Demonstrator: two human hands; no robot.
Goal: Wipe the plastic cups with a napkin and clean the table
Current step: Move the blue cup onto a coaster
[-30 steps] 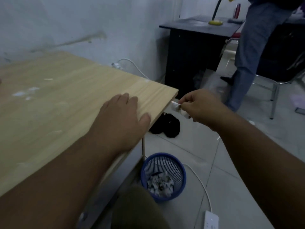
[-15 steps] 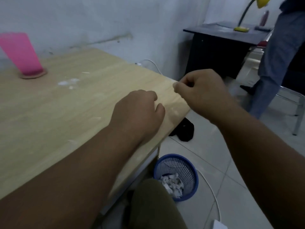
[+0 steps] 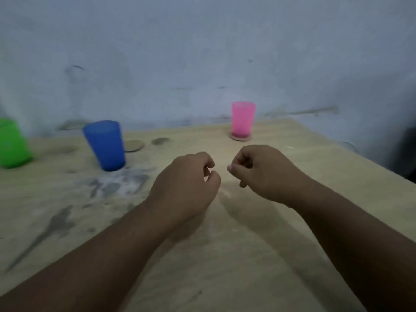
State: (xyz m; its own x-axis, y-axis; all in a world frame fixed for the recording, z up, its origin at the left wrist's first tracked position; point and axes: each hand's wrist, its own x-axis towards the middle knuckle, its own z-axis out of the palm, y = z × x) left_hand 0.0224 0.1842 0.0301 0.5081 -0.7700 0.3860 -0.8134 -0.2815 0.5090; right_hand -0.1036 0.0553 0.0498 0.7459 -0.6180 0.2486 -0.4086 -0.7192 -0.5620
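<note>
Table: pale wood, filling my view from the near edge to the wall; this is the surface to clean.
Left hand: hovering over the middle of the table, fingers curled in, thumb close to the forefinger; I see nothing held in it.
Right hand: just beside the left but apart from it, fingers curled likewise, thumb pointing left; nothing visible in it either.
Napkin: not in my view, so neither hand is ready to wipe.
Stains: grey streaks on the near left, with a paler smeared patch just in front of the blue cup.
Blue cup: upright, left of the hands, at middle depth.
Spare coaster: flat on the table just right of the blue cup, nothing on it.
Green cup: at the far left of my view, partly cut off.
Pink cup: on the far side near the wall, standing on its own coaster.
Step in hand, as I judge it: getting a napkin before the next wipe.
How I would do it well: take the napkin in one hand and steady or lift the blue cup with the other. Wipe the cup first, then work the smear and streaks from far to near, so dirt comes toward the edge rather than under the cups.
Risk: the cups look light; a careless sweep could tip one.
</note>
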